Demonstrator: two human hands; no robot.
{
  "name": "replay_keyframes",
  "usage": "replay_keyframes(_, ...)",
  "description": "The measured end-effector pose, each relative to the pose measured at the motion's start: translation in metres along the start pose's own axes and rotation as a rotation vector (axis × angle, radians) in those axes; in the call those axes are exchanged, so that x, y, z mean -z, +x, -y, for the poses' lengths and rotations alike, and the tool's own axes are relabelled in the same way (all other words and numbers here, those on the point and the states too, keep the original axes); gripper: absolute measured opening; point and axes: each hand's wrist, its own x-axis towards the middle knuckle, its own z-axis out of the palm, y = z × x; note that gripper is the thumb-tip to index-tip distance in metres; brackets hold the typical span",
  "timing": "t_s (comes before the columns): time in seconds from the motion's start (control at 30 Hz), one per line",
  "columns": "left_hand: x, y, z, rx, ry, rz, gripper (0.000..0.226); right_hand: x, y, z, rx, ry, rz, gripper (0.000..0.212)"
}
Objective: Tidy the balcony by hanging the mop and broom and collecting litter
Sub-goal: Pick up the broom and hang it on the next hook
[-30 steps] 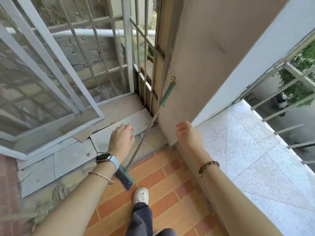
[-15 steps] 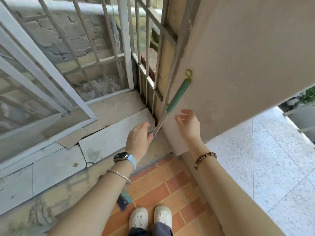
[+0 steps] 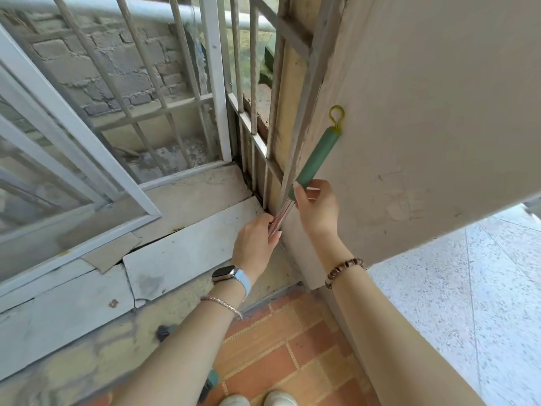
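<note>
A broom leans against the corner where the metal grille meets the beige wall. Its green grip (image 3: 316, 158) ends in a yellow hanging loop (image 3: 336, 115), and a thin metal shaft (image 3: 280, 213) runs down from it. My left hand (image 3: 256, 241) is closed around the shaft. My right hand (image 3: 317, 208) holds the lower end of the green grip. The teal broom head (image 3: 210, 382) shows partly behind my left forearm, near the floor.
A beige wall (image 3: 424, 112) stands close on the right. A barred grille (image 3: 248, 118) and a white window frame (image 3: 87, 148) fill the left. Cracked concrete slabs (image 3: 181, 253) border orange floor tiles (image 3: 278, 347). My white shoes (image 3: 257, 399) are at the bottom edge.
Both hands moved forward and up to the broom: the left closed on the metal shaft, the right took the bottom of the green grip. The view came closer to the corner.
</note>
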Motion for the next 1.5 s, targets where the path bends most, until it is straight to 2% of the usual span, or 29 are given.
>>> replay_keyframes(0.3,0.05,-0.036,-0.022,0.04,-0.065,-0.084,0.031,0.005,-0.046,0.038,0.132,-0.04,0.089,0.021)
replay_keyframes(0.47,0.127,-0.076,-0.048,0.011,-0.061,-0.306,0.029,-0.001,-0.101,0.105,0.231,-0.029,0.225,0.019)
replay_keyframes(0.9,0.372,-0.214,-0.074,0.267,-0.059,-0.814,0.01,-0.031,-0.258,0.341,0.653,-0.036,0.756,0.016)
replay_keyframes(1.1,0.458,-0.29,-0.073,0.375,-0.133,-1.018,0.017,-0.053,-0.342,0.425,0.909,-0.072,0.906,0.014)
replay_keyframes(1.3,0.534,-0.368,-0.059,0.415,-0.138,-1.178,0.022,-0.087,-0.431,0.484,1.107,-0.084,0.943,0.016)
replay_keyframes(1.5,0.606,-0.442,-0.027,0.473,-0.047,-1.172,0.035,-0.127,-0.515,0.521,1.101,-0.015,0.97,0.016)
